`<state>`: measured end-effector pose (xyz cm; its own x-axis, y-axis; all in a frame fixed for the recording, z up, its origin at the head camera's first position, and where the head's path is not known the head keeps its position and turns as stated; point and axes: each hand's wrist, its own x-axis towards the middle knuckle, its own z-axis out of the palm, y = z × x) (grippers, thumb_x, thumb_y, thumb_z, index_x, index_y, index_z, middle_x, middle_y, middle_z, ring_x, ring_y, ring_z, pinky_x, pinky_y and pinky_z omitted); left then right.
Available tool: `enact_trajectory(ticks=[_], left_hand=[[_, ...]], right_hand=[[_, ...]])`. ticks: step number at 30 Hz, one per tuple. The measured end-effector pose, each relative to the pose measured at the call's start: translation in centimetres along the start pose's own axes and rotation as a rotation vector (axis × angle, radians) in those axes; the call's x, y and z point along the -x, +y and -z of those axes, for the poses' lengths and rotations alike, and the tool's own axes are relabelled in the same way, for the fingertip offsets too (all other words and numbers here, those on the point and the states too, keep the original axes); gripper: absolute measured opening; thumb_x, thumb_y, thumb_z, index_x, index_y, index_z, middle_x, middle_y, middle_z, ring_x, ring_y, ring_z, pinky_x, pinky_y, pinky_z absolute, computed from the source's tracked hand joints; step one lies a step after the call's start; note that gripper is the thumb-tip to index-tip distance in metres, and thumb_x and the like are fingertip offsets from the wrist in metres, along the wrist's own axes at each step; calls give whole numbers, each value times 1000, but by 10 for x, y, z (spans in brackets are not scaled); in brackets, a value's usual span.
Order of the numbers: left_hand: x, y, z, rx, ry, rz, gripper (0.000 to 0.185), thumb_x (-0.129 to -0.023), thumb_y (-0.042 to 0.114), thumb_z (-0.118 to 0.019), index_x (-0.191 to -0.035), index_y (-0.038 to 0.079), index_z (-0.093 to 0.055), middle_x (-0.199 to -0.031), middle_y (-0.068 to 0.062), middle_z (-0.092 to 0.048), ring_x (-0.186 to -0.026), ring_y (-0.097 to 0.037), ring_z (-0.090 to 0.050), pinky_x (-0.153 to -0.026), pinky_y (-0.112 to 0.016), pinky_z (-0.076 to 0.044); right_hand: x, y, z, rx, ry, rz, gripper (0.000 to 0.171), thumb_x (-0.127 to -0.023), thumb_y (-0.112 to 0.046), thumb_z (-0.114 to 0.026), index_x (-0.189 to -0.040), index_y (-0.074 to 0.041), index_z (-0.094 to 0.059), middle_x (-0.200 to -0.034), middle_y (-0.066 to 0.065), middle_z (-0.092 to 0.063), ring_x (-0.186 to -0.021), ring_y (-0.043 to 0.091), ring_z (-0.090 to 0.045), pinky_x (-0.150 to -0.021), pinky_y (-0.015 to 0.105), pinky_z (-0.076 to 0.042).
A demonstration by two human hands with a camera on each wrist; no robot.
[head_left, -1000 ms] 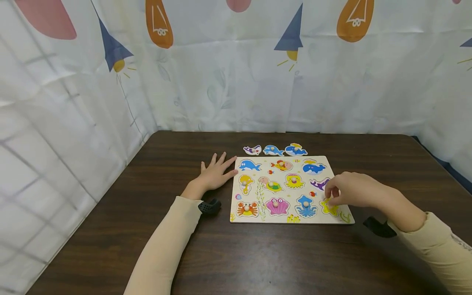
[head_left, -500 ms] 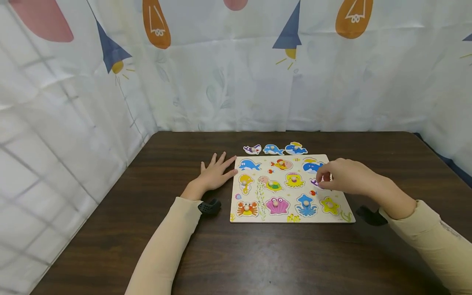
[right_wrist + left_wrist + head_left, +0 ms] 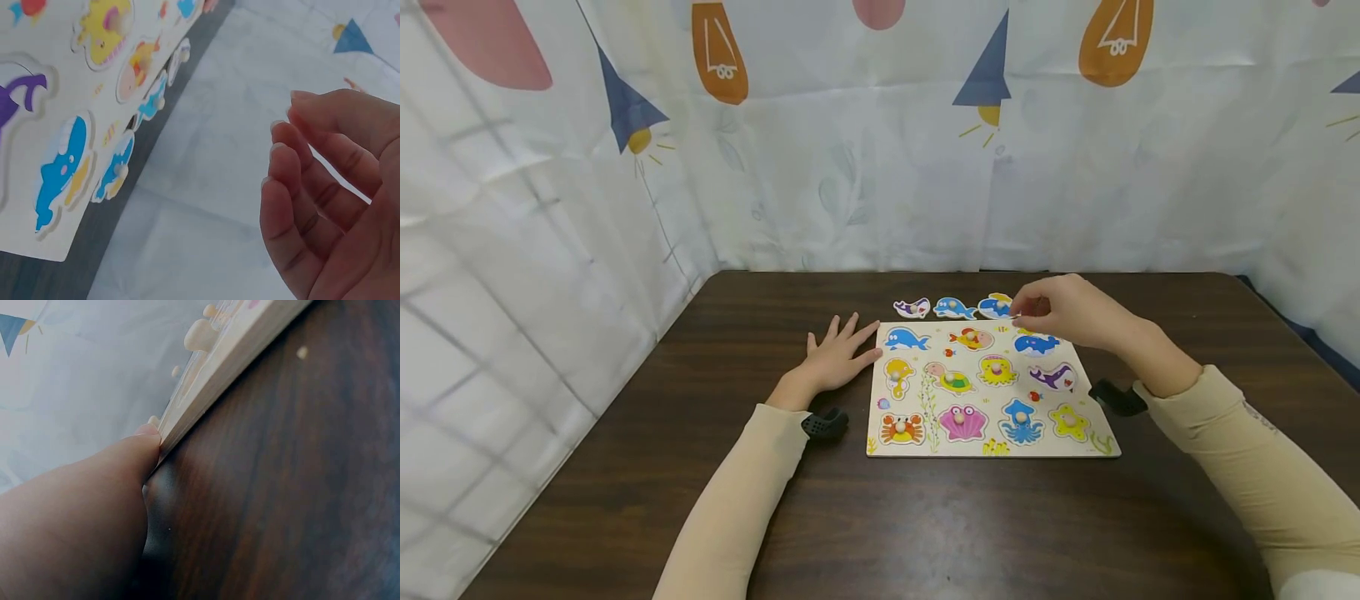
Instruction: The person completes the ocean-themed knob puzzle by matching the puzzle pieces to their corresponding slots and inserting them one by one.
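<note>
A wooden sea-animal peg puzzle board (image 3: 992,450) lies on the dark table. My left hand (image 3: 829,358) rests beside it with spread fingers, its thumb touching the board's left edge in the left wrist view. My right hand (image 3: 1071,310) hovers above the far right corner, near a blue whale piece (image 3: 995,307) with a yellow spout. In the right wrist view its fingers are loosely bent, with a gap to the thumb and nothing held. Beside that piece lie a blue dolphin-like piece (image 3: 954,308) and a purple whale piece (image 3: 912,308). Knobless printed whale slots (image 3: 1036,344) show on the board.
Seated pieces with knobs include a crab (image 3: 902,428), a pink shell (image 3: 963,422) and a yellow starfish (image 3: 1070,422). A patterned white curtain (image 3: 850,167) stands behind the table. Wooden tabletop (image 3: 940,525) extends in front of the board.
My right hand has moved from the starfish, up past the purple whale slot, to the board's far right corner, uncovering both. The left hand has stayed at the left edge.
</note>
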<state>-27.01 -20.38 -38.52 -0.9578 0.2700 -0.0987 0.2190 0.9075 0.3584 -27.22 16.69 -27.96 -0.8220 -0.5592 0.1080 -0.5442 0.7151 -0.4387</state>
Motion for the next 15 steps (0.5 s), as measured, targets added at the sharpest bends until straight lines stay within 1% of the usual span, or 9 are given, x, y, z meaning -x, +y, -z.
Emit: enact_trajectory(ticks=[4, 9, 11, 15], left_hand=[[-1, -1, -1, -1, 1, 2, 69, -107, 56, -42, -166, 27, -22, -171, -14, -6, -155, -43, 4, -112, -76, 5], [0, 0, 0, -4, -4, 9, 69, -107, 56, -42, -166, 28, -21, -171, -13, -5, -155, -43, 5, -112, -75, 6], [0, 0, 0, -6, -6, 11, 69, -107, 56, -41, -166, 28, -21, -171, -13, -5, -155, -42, 5, -113, -75, 6], [-1, -1, -1, -8, -7, 13, 69, -107, 56, -42, -166, 28, -21, -171, -13, -5, -155, -42, 5, -113, -75, 6]], right_hand=[[-17, 6, 4, -41, 3, -10, 13, -96, -9, -72, -107, -2, -75, -94, 7, -73, -82, 23, -64, -75, 39, -56], [-34, 17, 3, -55, 5, -17, 16, -98, -9, -69, -109, 1, -74, -98, 11, -74, -87, 26, -64, -80, 44, -56], [-40, 21, 2, -62, 0, -33, 18, -99, -10, -68, -111, 2, -73, -100, 13, -73, -89, 27, -65, -82, 46, -56], [-52, 32, -1, -83, -14, -91, 20, -101, -12, -66, -113, 3, -72, -103, 19, -72, -90, 33, -65, -79, 45, -56]])
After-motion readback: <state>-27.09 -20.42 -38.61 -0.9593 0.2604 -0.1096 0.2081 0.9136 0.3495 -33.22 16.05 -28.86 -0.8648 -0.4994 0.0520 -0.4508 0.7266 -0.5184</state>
